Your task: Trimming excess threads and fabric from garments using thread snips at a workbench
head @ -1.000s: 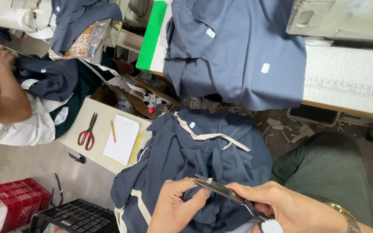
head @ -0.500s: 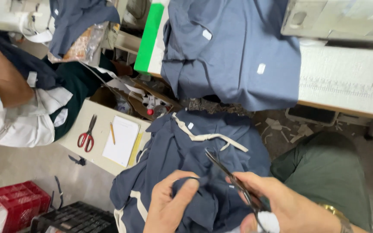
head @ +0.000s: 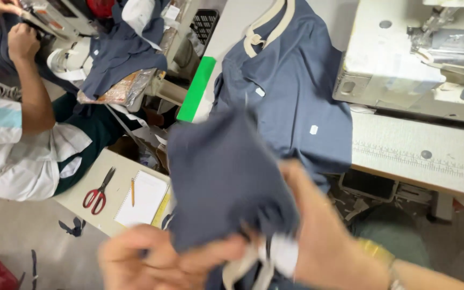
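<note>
I am holding a navy garment [head: 226, 177] up near the camera, both hands blurred. My left hand [head: 140, 258] is gripping its lower edge; my right hand [head: 318, 236] is pinching the fabric at the cream trim [head: 243, 266]. Farther off, another navy shirt [head: 285, 91] is lying on the sewing table [head: 430, 156]. At left, red scissors [head: 98, 192] are resting beside a notepad [head: 142, 198].

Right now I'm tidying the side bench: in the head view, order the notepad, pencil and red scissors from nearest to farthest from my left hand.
From the left hand:
1. Notepad, just above it.
2. Pencil, at the notepad's left edge.
3. Red scissors, farthest left.
</note>
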